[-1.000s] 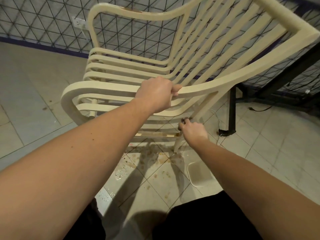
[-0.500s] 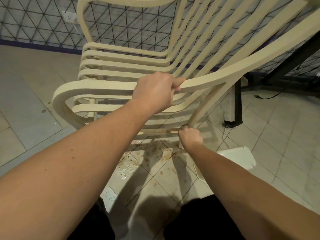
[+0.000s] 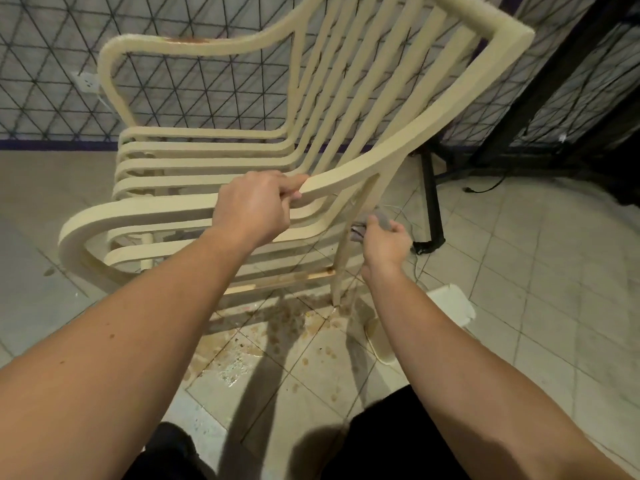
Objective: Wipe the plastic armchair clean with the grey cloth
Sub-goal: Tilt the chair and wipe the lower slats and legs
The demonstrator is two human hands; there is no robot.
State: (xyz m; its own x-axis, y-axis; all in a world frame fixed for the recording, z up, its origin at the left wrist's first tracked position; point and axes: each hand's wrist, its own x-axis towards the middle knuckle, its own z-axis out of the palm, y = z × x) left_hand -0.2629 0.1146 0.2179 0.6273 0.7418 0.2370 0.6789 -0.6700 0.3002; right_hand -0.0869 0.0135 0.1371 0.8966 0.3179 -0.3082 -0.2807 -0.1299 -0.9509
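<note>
Right hand, grey cloth higher on leg

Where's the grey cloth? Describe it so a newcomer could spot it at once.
Start at the cream slatted plastic armchair, tilted on the tiled floor. Follow the near armrest down to the rear leg below it; the right hand is there. The grey cloth is bunched in its grip, the only grey thing against the cream plastic.

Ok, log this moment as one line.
left hand: gripping armrest | right hand: holding grey cloth against rear leg | chair tilted | floor stained
</note>
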